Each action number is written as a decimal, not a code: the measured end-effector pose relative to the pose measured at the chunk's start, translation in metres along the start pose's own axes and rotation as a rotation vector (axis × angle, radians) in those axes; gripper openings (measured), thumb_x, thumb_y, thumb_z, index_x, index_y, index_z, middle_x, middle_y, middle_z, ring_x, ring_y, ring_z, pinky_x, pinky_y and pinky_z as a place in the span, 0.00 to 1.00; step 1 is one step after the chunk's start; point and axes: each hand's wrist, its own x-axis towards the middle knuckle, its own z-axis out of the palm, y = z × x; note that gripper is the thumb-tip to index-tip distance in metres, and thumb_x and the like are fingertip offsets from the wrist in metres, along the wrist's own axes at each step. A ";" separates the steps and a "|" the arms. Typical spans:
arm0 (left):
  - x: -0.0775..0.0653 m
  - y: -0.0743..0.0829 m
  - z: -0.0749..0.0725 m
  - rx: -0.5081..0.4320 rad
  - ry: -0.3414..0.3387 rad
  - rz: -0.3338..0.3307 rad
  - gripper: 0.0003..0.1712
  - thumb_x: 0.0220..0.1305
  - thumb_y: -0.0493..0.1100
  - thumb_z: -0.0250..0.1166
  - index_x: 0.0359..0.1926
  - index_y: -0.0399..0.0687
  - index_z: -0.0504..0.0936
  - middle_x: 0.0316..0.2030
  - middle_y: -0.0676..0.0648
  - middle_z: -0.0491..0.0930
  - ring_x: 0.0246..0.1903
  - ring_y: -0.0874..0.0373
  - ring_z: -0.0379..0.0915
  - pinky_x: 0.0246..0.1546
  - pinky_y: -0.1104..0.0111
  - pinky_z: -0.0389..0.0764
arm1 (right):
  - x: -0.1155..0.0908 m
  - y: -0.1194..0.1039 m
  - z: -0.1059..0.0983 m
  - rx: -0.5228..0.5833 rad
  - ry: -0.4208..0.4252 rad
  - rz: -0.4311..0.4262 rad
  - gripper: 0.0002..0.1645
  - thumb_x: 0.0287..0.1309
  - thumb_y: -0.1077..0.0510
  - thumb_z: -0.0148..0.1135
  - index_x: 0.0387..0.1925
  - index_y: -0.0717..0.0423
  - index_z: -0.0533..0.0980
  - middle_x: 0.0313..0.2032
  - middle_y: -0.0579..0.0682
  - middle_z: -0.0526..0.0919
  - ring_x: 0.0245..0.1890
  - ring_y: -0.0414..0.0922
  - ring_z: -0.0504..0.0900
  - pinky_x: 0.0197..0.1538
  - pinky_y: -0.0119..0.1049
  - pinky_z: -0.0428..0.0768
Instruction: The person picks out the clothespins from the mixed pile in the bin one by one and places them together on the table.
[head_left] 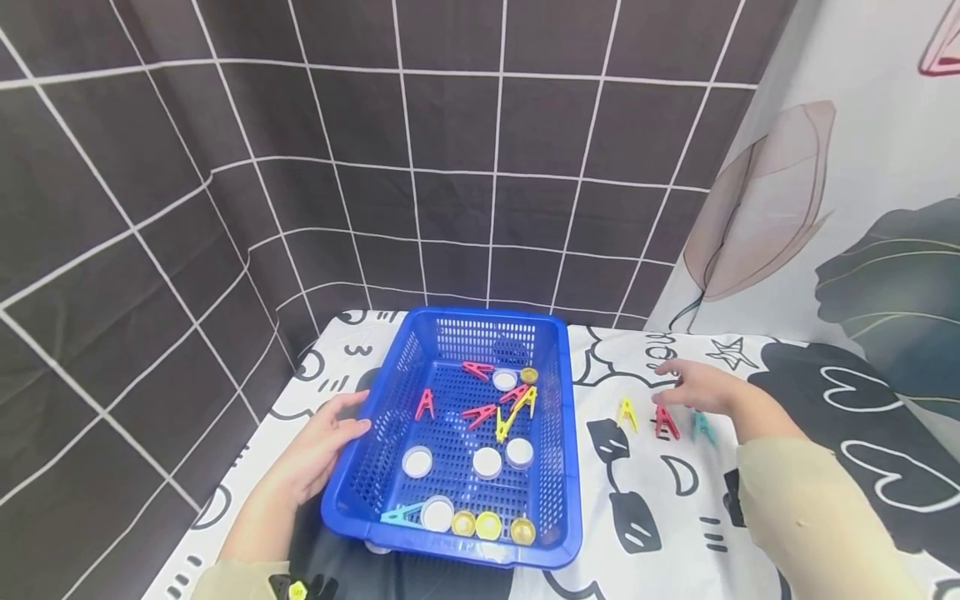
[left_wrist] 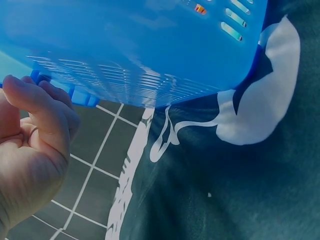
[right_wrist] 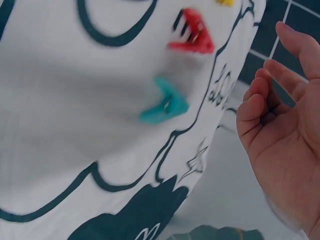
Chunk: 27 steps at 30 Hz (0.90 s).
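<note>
A blue plastic basket (head_left: 573, 467) stands in the middle of the head view, with red, yellow and light-blue clothespins and several round white and yellow caps inside. My left hand (head_left: 318, 446) is at its left side, thumb and forefinger tips right at the rim; in the left wrist view the fingers (left_wrist: 55, 117) are loosely bent beside the basket wall. My right hand (head_left: 701, 387) hovers over the cloth to the right, holding nothing, fingers loosely bent. Near it lie a red clothespin (head_left: 665, 422), a teal clothespin (head_left: 702, 426) and a yellow clothespin (head_left: 627, 413).
A white cloth (head_left: 555, 581) with black drawings covers the table. A dark curtain with white grid lines (head_left: 450, 200) hangs behind and to the left, and a pale leaf-patterned curtain (head_left: 795, 167) hangs at the right. Part of a white round thing (head_left: 377, 547) shows under the basket's front edge.
</note>
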 end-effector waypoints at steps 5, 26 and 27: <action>0.001 0.000 0.000 0.002 0.008 -0.007 0.34 0.65 0.39 0.57 0.68 0.43 0.53 0.47 0.34 0.75 0.42 0.45 0.78 0.42 0.55 0.80 | 0.008 -0.020 -0.002 0.017 -0.017 -0.024 0.40 0.55 0.46 0.62 0.61 0.68 0.62 0.54 0.73 0.69 0.43 0.59 0.78 0.44 0.53 0.78; 0.000 -0.001 0.001 -0.023 0.002 0.003 0.33 0.65 0.39 0.56 0.68 0.43 0.53 0.46 0.35 0.75 0.41 0.44 0.78 0.41 0.54 0.80 | 0.030 -0.091 -0.006 -0.033 -0.001 -0.117 0.37 0.55 0.46 0.61 0.60 0.64 0.65 0.48 0.67 0.75 0.41 0.57 0.79 0.39 0.48 0.81; 0.000 -0.001 0.001 -0.024 -0.001 0.004 0.34 0.65 0.40 0.57 0.68 0.43 0.53 0.46 0.34 0.75 0.41 0.44 0.78 0.41 0.54 0.80 | 0.030 -0.094 -0.007 -0.041 0.004 -0.121 0.37 0.54 0.46 0.61 0.59 0.64 0.65 0.48 0.66 0.76 0.42 0.57 0.79 0.39 0.49 0.81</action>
